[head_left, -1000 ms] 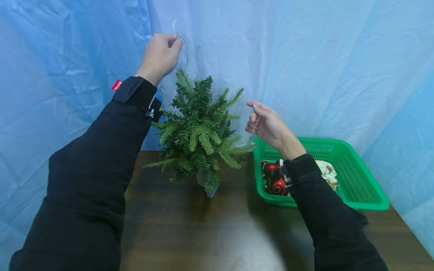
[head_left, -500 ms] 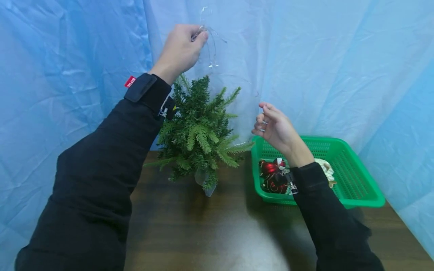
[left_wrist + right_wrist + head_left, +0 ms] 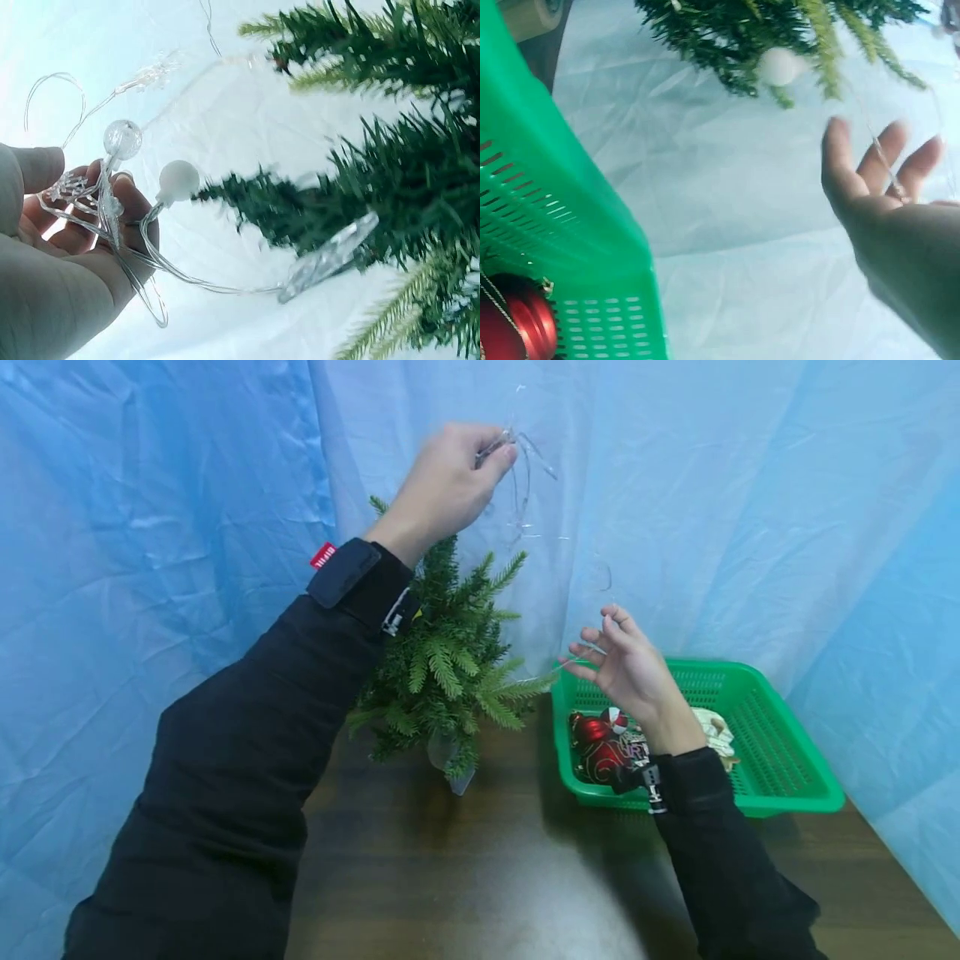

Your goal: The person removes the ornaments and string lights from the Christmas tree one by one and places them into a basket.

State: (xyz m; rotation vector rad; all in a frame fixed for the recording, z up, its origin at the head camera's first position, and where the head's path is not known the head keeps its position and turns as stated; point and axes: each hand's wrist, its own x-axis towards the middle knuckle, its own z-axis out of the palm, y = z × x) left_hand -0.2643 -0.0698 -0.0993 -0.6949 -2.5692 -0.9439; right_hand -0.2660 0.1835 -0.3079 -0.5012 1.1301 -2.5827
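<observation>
My left hand [image 3: 457, 481] is raised above and in front of the small artificial Christmas tree [image 3: 442, 668]. It grips a bundle of clear-wired string lights [image 3: 112, 202] with round bulbs and snowflake shapes. Between the curled fingers and thumb, the loops hang down beside the treetop. To the right of the tree is my right hand [image 3: 637, 672], its fingers loosely bent and spread apart. One strand of the lights runs from a lower right branch across these fingers, then up towards the left hand. A white ball bulb [image 3: 781, 67] sits at the branches in the right wrist view.
A green plastic basket [image 3: 795, 735] stands on the dark wooden table [image 3: 480, 877], under and behind the right forearm. Inside lie red Christmas baubles [image 3: 600, 760] and a cream-coloured item [image 3: 712, 731]. Pale blue fabric [image 3: 712, 485] hangs behind everything.
My left hand has moved right with the bundle, now passing in front of the treetop. The right hand has shifted right and slightly down, and its fingers have spread from a more curled pose.
</observation>
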